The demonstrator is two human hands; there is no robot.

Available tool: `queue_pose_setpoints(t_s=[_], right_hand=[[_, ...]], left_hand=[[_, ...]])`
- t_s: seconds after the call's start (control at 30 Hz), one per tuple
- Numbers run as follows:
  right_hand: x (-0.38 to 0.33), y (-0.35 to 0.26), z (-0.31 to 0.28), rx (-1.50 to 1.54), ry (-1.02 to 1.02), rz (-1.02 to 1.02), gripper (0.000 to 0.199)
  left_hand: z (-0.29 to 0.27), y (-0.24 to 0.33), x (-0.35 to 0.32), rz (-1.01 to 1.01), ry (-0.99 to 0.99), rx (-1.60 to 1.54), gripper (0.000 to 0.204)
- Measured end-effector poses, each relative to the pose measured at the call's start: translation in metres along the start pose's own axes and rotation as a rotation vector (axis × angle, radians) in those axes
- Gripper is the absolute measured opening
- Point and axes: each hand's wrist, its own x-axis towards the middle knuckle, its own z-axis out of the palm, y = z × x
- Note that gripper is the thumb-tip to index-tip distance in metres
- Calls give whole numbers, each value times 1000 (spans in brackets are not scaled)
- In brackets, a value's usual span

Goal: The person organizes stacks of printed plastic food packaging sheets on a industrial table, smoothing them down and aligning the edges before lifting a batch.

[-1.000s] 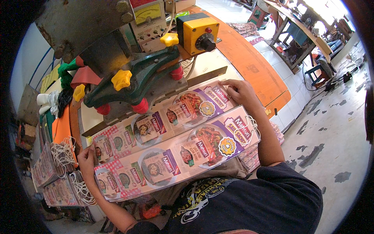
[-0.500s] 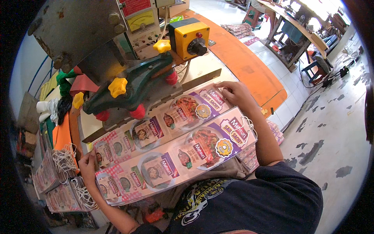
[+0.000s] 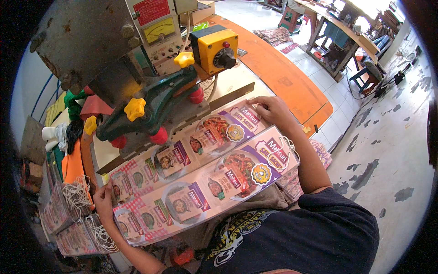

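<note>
- At the far left, stacks of glossy pink printed sheets [image 3: 78, 238] are piled, with loose white cords [image 3: 75, 196] heaped over them.
- Above these, crumpled white plastic [image 3: 57, 133] is bunched against a crumpled black plastic bag [image 3: 74, 131]; what the bag contains cannot be told.
- The left hand [image 3: 104, 201] is raised from a forearm that slants up from the lower edge. Its thumb and fingertips are brought together, with no gap seen, and the left corner of the rear strip is pinched between them.
- The rear strip, a long glossy pink printed piece with purple and red-check patches [image 3: 175, 159], is laid along the dark green metal press with yellow star-shaped knobs and red feet [image 3: 159, 106], its far edge close by the press.
- The front strip, a matching glossy pink printed piece [image 3: 189, 203], is placed on the body side, lapped against the rear strip's near edge; a white cord loop [image 3: 292, 148] is attached at its right end.
- Behind the press, a yellow-and-black control box with a black dial and red lamp [image 3: 219, 51] is set; its inside is hidden.
- The right hand [image 3: 273, 113] is bent inward at the rear strip's right end, the forearm passed beside the front strip. Its fingers are curled, the forefinger reached to the corner; whether the strip is gripped or only touched cannot be told.
</note>
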Motion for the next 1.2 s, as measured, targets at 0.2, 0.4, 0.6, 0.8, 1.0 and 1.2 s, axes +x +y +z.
queue_pose_setpoints(t_s=[0.2,0.4,0.6,0.8,1.0,1.2], right_hand=[[1,9,1,-8,4,-30,28],[1,6,1,4,13,-7,33],[-2,-5,-5,27,-29,49,30],[1,9,0,-11,16,-19,32],[1,-2,-4,1,-20,31,32],[2,6,0,-8,3,10,32]], left_hand=[[2,18,-2,-60,-11,51,41],[4,3,-3,49,57,26,41],[0,8,-2,-15,-5,13,39],[-1,-7,0,20,6,-53,39],[-1,10,-3,16,-31,17,40],[-1,11,-1,-14,-26,44,40]])
